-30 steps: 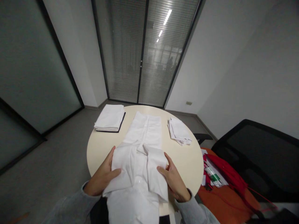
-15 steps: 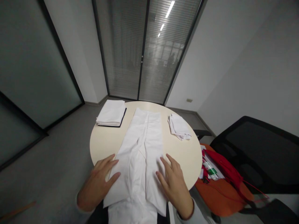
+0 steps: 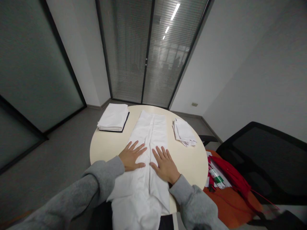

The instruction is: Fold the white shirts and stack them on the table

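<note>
A long white garment [image 3: 148,134] lies folded in a narrow strip down the middle of the round cream table [image 3: 105,147], its near end hanging over the front edge. My left hand [image 3: 131,156] lies flat on the strip's left half, fingers spread. Beside it, my right hand [image 3: 164,164] rests flat on the right half, fingers spread too. Both hands hold nothing. Grey sleeves cover both my forearms.
A folded white stack [image 3: 113,116] on a dark board sits at the table's far left. A smaller pile of folded white cloth [image 3: 183,132] lies at the far right. To the right stand a black mesh chair [image 3: 268,153] and an orange seat with red items [image 3: 225,182].
The folded-back near part of the garment has been laid out flat. Both hands moved from the strip's outer edges forward onto its middle and now press flat on it.
</note>
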`<action>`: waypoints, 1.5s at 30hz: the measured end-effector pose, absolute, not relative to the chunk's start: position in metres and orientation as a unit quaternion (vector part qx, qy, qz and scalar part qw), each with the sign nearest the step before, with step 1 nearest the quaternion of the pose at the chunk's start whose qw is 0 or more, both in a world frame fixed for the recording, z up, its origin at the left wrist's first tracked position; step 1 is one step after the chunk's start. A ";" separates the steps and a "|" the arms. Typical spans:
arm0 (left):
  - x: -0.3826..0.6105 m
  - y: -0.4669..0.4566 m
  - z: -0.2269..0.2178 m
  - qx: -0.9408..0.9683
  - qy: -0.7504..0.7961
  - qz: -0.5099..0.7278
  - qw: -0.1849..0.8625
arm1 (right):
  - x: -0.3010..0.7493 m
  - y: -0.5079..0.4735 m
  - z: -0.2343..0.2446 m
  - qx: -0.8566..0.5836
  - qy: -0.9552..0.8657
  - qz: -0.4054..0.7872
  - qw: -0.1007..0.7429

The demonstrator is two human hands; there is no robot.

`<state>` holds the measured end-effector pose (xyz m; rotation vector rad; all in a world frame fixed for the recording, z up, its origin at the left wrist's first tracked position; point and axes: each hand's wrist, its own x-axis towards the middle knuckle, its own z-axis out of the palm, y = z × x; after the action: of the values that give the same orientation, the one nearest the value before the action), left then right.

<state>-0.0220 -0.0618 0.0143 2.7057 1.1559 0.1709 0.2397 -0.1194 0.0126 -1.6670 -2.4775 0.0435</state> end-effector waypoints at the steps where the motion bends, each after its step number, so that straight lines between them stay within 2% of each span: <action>1: -0.020 -0.052 0.015 0.912 0.394 0.057 0.096 | 0.241 -0.109 0.015 -0.561 -0.824 0.021 0.069; 6: -0.010 -0.019 0.016 0.906 0.410 0.067 0.083 | 0.240 -0.072 0.024 -0.580 -0.812 0.032 0.051; 12: -0.004 -0.027 0.021 0.916 0.390 0.095 0.032 | 0.230 -0.073 0.024 -0.537 -0.839 0.003 0.086; 21: 0.003 -0.030 0.010 0.912 0.396 0.085 0.057 | 0.226 -0.073 0.018 -0.507 -0.855 0.044 0.096; 24: 0.001 -0.029 0.013 0.901 0.405 0.123 0.095 | 0.228 -0.074 0.021 -0.527 -0.838 0.053 0.130; 29: -0.006 -0.020 0.017 0.827 0.428 0.299 0.206 | 0.230 -0.073 0.019 -0.542 -0.811 0.065 0.210; 33: -0.022 -0.004 0.018 0.697 0.469 0.419 0.344 | 0.231 -0.069 0.015 -0.544 -0.782 0.091 0.291; 38: -0.053 0.016 0.023 0.510 0.493 0.505 0.492 | 0.234 -0.064 0.016 -0.562 -0.731 0.144 0.360; 41: -0.074 0.019 0.027 0.423 0.489 0.557 0.522 | 0.235 -0.063 0.018 -0.570 -0.717 0.161 0.368; 45: -0.100 0.012 0.033 0.362 0.503 0.623 0.476 | 0.238 -0.060 0.018 -0.582 -0.712 0.160 0.359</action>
<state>-0.1004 0.0121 0.0326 0.8839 1.2303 1.5232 0.2378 -0.0601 0.0185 -1.5021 -1.8350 0.4116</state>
